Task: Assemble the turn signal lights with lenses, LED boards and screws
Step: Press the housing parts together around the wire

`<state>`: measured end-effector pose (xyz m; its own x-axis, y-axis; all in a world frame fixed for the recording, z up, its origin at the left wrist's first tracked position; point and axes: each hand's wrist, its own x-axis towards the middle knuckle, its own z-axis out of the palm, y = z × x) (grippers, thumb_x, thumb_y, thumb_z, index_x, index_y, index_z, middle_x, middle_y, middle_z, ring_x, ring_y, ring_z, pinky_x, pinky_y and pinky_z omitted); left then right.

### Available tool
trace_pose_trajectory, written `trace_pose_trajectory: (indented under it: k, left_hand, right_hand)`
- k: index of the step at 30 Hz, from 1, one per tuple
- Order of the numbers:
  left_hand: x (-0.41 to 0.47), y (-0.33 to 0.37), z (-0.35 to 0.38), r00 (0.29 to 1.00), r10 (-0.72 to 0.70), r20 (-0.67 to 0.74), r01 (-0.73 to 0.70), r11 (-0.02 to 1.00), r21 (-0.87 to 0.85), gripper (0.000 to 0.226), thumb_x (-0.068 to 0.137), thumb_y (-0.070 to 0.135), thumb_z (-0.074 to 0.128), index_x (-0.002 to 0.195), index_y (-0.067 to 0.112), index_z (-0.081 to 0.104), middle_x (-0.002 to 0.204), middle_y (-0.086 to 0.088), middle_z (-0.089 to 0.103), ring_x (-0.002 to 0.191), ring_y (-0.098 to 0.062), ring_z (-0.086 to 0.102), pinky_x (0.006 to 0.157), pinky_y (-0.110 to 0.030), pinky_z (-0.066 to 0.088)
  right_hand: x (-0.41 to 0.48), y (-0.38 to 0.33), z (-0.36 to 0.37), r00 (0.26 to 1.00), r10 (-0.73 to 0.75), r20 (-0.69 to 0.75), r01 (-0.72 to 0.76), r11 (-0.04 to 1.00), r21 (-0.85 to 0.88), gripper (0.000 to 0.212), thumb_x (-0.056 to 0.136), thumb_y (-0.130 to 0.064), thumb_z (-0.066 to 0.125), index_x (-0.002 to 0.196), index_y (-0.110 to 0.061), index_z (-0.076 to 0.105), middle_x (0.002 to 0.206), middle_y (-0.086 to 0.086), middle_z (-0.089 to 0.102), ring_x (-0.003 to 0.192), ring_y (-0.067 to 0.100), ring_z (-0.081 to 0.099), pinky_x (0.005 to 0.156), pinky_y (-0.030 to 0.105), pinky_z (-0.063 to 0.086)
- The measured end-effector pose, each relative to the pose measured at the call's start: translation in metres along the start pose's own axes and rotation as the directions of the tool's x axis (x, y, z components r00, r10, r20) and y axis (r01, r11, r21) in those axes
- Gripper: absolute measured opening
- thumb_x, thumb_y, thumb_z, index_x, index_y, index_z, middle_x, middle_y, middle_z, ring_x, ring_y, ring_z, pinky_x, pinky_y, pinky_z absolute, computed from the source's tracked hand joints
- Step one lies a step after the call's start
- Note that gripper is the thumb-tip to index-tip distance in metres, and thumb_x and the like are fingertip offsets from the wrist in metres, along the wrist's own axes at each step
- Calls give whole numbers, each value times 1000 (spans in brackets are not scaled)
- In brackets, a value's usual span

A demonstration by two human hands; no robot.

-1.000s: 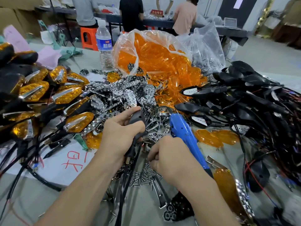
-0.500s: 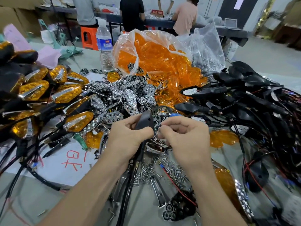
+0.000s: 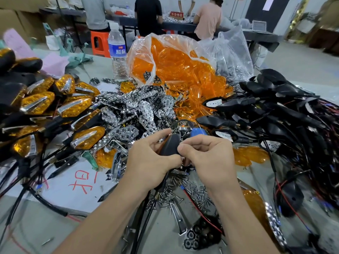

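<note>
My left hand (image 3: 152, 162) grips a black turn signal housing (image 3: 169, 143), whose cable hangs down between my forearms. My right hand (image 3: 207, 158) is against the housing's right edge with thumb and forefinger pinched on it; anything between the fingertips is hidden. The tip of a blue electric screwdriver (image 3: 198, 132) shows just behind my right knuckles. Loose screws (image 3: 198, 195) lie under my wrists. Chrome reflector boards (image 3: 146, 109) are heaped beyond my hands. An open clear bag of orange lenses (image 3: 174, 65) stands behind them.
Finished amber lights (image 3: 73, 107) pile up on the left and black wired housings (image 3: 275, 107) on the right. Two loose orange lenses (image 3: 251, 154) lie right of my hand. A water bottle (image 3: 117, 52) stands at the back, and people work at a far table.
My right hand rose from the screw pile beside the screwdriver to the housing and now pinches its edge. My left hand lifted the housing slightly. The screwdriver stayed put.
</note>
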<state>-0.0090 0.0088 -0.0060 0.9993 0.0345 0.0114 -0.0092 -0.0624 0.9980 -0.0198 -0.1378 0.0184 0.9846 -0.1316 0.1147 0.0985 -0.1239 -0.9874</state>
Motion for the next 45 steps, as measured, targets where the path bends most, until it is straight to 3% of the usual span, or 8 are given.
trace_pose_trajectory:
  k: [14, 17, 20, 28, 33, 36, 39, 45]
  left_hand:
    - [-3, 13, 1, 993, -83, 82, 99, 973, -210, 58, 54, 6, 71, 105, 32, 82, 79, -8, 75, 56, -15, 60, 50, -21, 49]
    - [-1, 14, -6, 984, -173, 34, 176, 945, -277, 55, 54, 8, 72, 104, 29, 82, 88, -13, 79, 62, -21, 67, 51, -26, 55]
    - [1, 14, -11, 979, -201, -26, 186, 943, -277, 54, 52, 11, 74, 100, 36, 82, 84, -7, 79, 60, -20, 65, 48, -26, 51]
    - [14, 15, -31, 962, -231, -148, 158, 908, -388, 35, 64, 2, 78, 89, 26, 84, 99, -15, 80, 76, -29, 77, 59, -31, 60]
    - [15, 21, -44, 937, -278, -211, 177, 899, -400, 31, 83, -6, 70, 104, 14, 80, 95, -19, 79, 67, -26, 74, 54, -28, 58]
    - [15, 22, -43, 935, -277, -220, 193, 920, -340, 28, 82, -6, 70, 95, 16, 81, 86, -17, 79, 59, -23, 71, 50, -29, 58]
    - [15, 19, -38, 946, -258, -197, 199, 940, -276, 35, 79, -4, 73, 80, 29, 84, 77, -2, 79, 60, -18, 72, 60, -36, 62]
    - [15, 16, -36, 949, -251, -192, 201, 948, -246, 43, 51, 15, 75, 87, 38, 82, 82, 4, 80, 63, -21, 75, 69, -46, 64]
  right_hand:
    - [1, -14, -19, 985, 171, 21, -169, 982, -84, 37, 88, -33, 79, 60, -12, 67, 56, 8, 61, 42, 13, 43, 47, 25, 36]
    - [3, -12, -34, 964, 3, -267, -195, 693, -694, 39, 89, -57, 69, 69, -24, 66, 56, -8, 59, 51, 8, 49, 55, 28, 36]
    - [0, -12, -35, 951, 129, -281, -310, 387, -869, 43, 85, -74, 62, 94, -32, 56, 72, -13, 52, 62, 10, 45, 60, 33, 33]
    - [0, 1, -24, 952, 145, -269, -299, 267, -916, 42, 78, -61, 70, 100, -29, 53, 74, -9, 51, 66, 18, 53, 62, 31, 35]
    - [4, -7, -28, 915, -45, -402, -274, 661, -698, 34, 66, -62, 62, 82, -32, 61, 61, -17, 59, 55, 5, 53, 51, 23, 30]
    - [8, -12, -33, 878, -7, -479, -90, 980, -178, 24, 68, -50, 66, 76, -28, 67, 52, -15, 56, 50, 10, 52, 54, 28, 37]
    - [7, -16, -29, 858, 111, -502, 98, 923, 372, 10, 81, -31, 65, 80, -21, 64, 57, -7, 58, 54, 13, 56, 55, 29, 47]
    - [9, -15, -33, 870, 198, -452, 154, 762, 629, 17, 107, -26, 57, 121, -17, 62, 98, 8, 80, 97, 21, 78, 93, 42, 58]
